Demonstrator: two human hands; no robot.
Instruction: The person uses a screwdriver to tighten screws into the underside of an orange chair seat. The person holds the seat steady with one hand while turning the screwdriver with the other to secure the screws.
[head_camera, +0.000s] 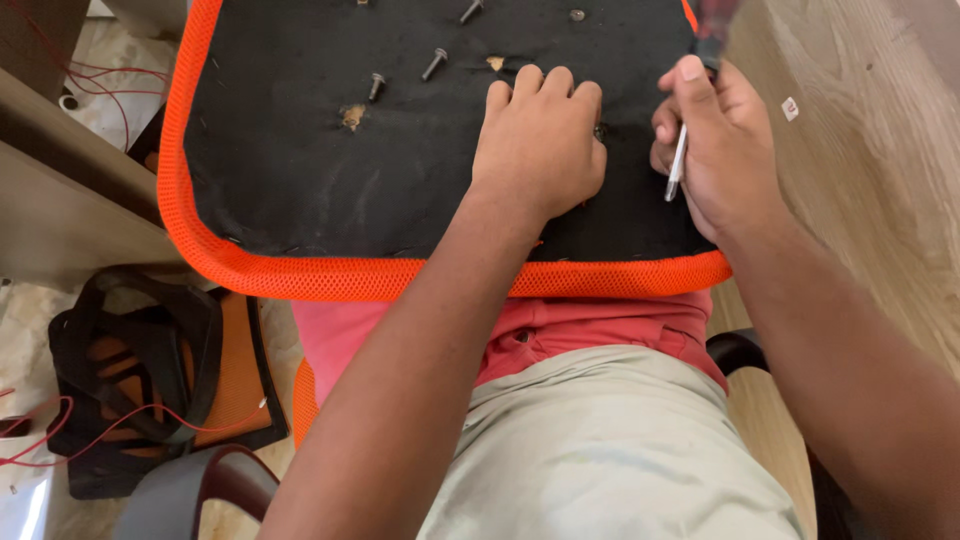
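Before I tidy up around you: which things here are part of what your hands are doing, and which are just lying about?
In use:
seat pad, black underside up, orange mesh rim
left hand pressing on it
right hand holding the screwdriver

Lying about:
loose bolts on the pad
orange and black chair back on the floor
red wires

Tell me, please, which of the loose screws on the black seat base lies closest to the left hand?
The screw just left of the left hand, lying slanted near a torn hole. The other screws lie farther left or up by the top edge.
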